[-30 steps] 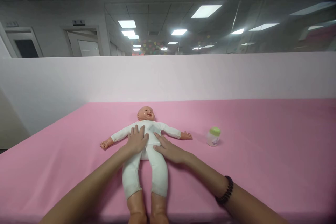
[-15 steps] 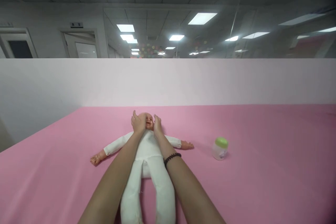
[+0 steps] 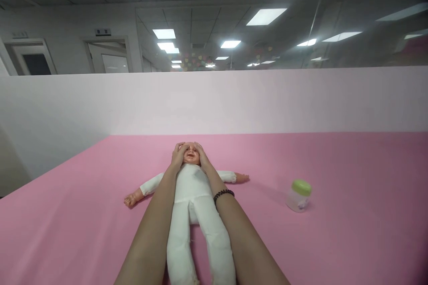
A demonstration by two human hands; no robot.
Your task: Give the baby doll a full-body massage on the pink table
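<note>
A baby doll lies on its back, with a moulded plastic head (image 3: 190,156) and a white cloth body (image 3: 191,189), arms spread and legs toward me. My left hand (image 3: 178,155) cups the left side of the doll's head, and my right hand (image 3: 201,155) cups the right side. Fingers of both hands curve over its brow and temples, leaving the mouth and nose showing. A dark beaded bracelet (image 3: 223,195) circles my right wrist. My forearms lie along either side of the doll's body.
The doll lies on a pink sheet-covered table (image 3: 351,164). To the right stands a small clear jar with a green lid (image 3: 298,196). A white partition (image 3: 214,102) runs along the far edge, with glass and an office behind it.
A second ago my hands lay on the doll's belly; they have since moved up to its head and closed in around it. The view has shifted, so the jar appears further right.
</note>
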